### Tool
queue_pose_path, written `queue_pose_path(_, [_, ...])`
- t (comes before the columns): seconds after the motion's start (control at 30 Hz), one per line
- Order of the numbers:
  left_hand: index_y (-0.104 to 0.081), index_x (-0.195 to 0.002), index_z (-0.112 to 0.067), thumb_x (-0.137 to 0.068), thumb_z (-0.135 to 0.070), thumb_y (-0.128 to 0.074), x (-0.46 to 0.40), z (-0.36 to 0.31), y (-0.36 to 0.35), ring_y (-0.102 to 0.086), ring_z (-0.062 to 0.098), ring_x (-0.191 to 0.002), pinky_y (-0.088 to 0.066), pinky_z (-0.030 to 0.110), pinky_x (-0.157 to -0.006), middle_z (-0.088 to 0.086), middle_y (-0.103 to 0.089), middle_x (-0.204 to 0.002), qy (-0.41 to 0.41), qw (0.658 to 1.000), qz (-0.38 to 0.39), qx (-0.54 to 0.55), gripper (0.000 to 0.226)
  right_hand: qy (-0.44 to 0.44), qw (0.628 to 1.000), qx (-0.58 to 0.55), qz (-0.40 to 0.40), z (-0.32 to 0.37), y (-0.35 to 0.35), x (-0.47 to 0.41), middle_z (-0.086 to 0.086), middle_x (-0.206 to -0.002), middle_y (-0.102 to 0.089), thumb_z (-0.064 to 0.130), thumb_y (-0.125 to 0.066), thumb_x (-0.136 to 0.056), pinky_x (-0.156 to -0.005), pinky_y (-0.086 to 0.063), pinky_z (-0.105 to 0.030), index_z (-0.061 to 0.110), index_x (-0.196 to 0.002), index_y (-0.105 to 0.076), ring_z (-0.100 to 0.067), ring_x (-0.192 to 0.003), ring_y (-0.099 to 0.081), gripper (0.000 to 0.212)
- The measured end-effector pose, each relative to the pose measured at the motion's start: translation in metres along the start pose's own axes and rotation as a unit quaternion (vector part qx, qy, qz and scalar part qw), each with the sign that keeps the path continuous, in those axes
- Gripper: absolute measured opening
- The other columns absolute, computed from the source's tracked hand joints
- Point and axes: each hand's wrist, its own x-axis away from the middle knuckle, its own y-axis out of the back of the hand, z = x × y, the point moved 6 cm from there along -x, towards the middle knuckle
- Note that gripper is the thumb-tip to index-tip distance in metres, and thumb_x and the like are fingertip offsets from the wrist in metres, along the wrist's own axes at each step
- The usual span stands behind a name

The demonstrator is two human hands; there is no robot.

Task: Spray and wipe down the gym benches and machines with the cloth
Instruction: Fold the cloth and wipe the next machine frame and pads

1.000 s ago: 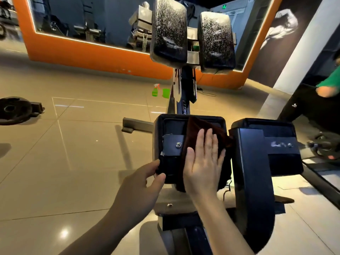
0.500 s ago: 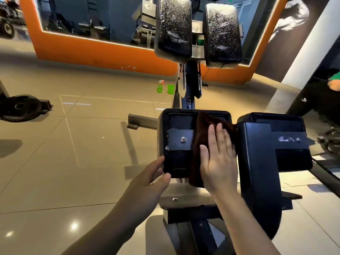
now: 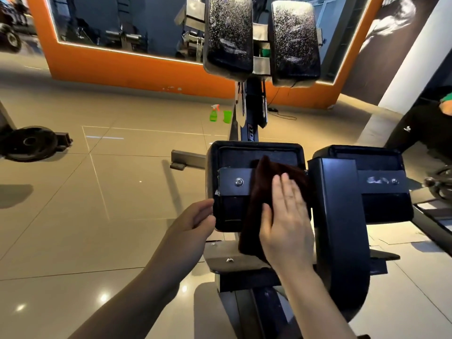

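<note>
Right hand [image 3: 286, 223]: my fingers lie straight and flat, pressing the cloth [image 3: 256, 209] against the back of the left pad [image 3: 227, 211].
Left hand [image 3: 193, 221]: my thumb and fingers curl around the pad's left edge, holding it.
Cloth: dark brown, draped over the pad's right half, its lower end hanging past the pad's bottom.
Right pad [image 3: 381, 187]: just beside, untouched by my hands.
Upper pads [image 3: 228, 35]: 2, speckled with droplets.
Spray bottle [image 3: 214, 113]: green, upright on the floor [image 3: 97, 216], well beyond the machine.
</note>
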Motion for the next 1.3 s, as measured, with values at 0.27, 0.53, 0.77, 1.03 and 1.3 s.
queue_pose_path(0.27, [-0.055, -0.122, -0.036, -0.102, -0.016, -0.045, -0.002, 0.003, 0.000, -0.052, 0.000, -0.112, -0.040, 0.023, -0.092, -0.025, -0.057, -0.114, -0.006, 1.000, -0.021, -0.003, 0.030, 0.025, 0.999, -0.023, -0.023, 0.062, -0.002, 0.006, -0.017, -0.142, -0.050, -0.004, -0.052, -0.084, -0.107, -0.037, -0.039, 0.000, -0.139, -0.047, -0.031, -0.134, -0.045, 0.055])
queue_pose_path(0.53, [-0.052, -0.119, -0.037, -0.102, -0.017, -0.045, 0.003, 0.000, -0.001, -0.052, -0.002, -0.107, -0.044, 0.016, -0.080, -0.017, -0.053, -0.121, 0.019, 0.999, 0.016, 0.041, 0.027, 0.061, 0.998, 0.016, 0.023, 0.009, 0.017, -0.009, -0.007, -0.146, -0.047, 0.026, -0.059, -0.090, -0.109, -0.027, -0.036, 0.013, -0.144, -0.041, -0.022, -0.135, -0.044, 0.058])
queue_pose_path(0.77, [-0.056, -0.117, -0.037, -0.102, -0.017, -0.046, 0.000, 0.002, 0.001, -0.053, -0.005, -0.101, -0.045, 0.015, -0.079, -0.020, -0.057, -0.114, 0.011, 0.999, -0.002, 0.037, 0.027, 0.047, 0.993, -0.064, -0.082, 0.027, -0.004, -0.010, -0.016, -0.142, -0.049, -0.003, -0.053, -0.086, -0.108, -0.038, -0.052, 0.002, -0.139, -0.046, -0.028, -0.136, -0.039, 0.054])
queue_pose_path(1.03, [-0.063, -0.104, -0.026, -0.101, -0.012, -0.044, -0.009, -0.005, 0.011, -0.061, 0.006, -0.104, -0.047, 0.018, -0.074, -0.003, -0.065, -0.119, 0.031, 0.997, -0.001, 0.075, 0.023, 0.224, 0.974, -0.040, -0.003, 0.020, 0.000, -0.020, -0.007, -0.146, -0.047, 0.022, -0.041, -0.096, -0.112, -0.031, -0.040, 0.014, -0.142, -0.043, -0.022, -0.137, -0.039, 0.047])
queue_pose_path(1.3, [-0.066, -0.101, -0.033, -0.100, -0.016, -0.050, -0.008, -0.001, 0.008, -0.060, 0.000, -0.098, -0.046, 0.014, -0.069, -0.012, -0.066, -0.109, 0.018, 0.998, -0.016, 0.063, 0.023, 0.153, 0.971, -0.150, -0.102, -0.009, 0.016, -0.022, -0.016, -0.131, -0.056, 0.016, -0.042, -0.097, -0.109, -0.040, -0.040, 0.010, -0.124, -0.048, -0.026, -0.128, -0.046, 0.029])
